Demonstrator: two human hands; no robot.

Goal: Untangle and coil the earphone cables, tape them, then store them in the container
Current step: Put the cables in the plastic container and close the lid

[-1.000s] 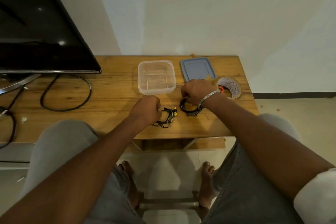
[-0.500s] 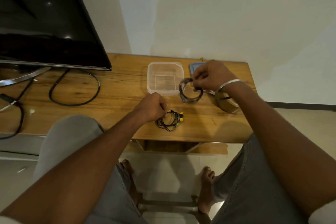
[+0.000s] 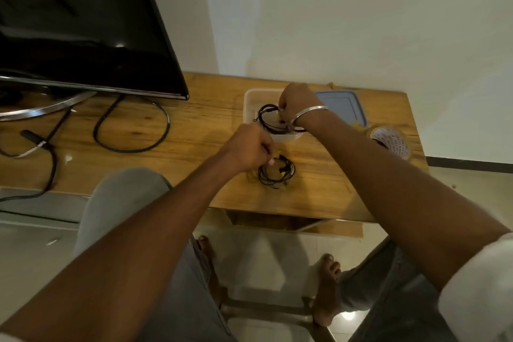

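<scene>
Head view: right hand (image 3: 298, 100) fingers pinch a coil (image 3: 266, 117) over the box (image 3: 251, 97); left hand (image 3: 247, 147) fingers curl on a second coil (image 3: 276, 175) near the desk (image 3: 180, 153) front edge. Tape (image 3: 392, 142) print unreadable.

The rectangular wooden table top (image 3: 194, 133) is honey-brown, streaked with darker grain. The square see-through plastic container (image 3: 249, 100) on it is colourless, and the round coiled earphone cable (image 3: 268, 107) over it is black. At the container's six o'clock, a second coiled earphone cable (image 3: 283, 168) is black with yellow flecks. At its three o'clock is a slate-blue rectangular plastic lid (image 3: 344, 104). At the lid's four o'clock is an amber-tinted tape roll (image 3: 392, 142), its white core printed with dark lettering. The thin metal bangle (image 3: 309, 112) is silver. The flat television screen (image 3: 83, 25), at the table's ten o'clock, is glossy black with a silver lower edge.
</scene>
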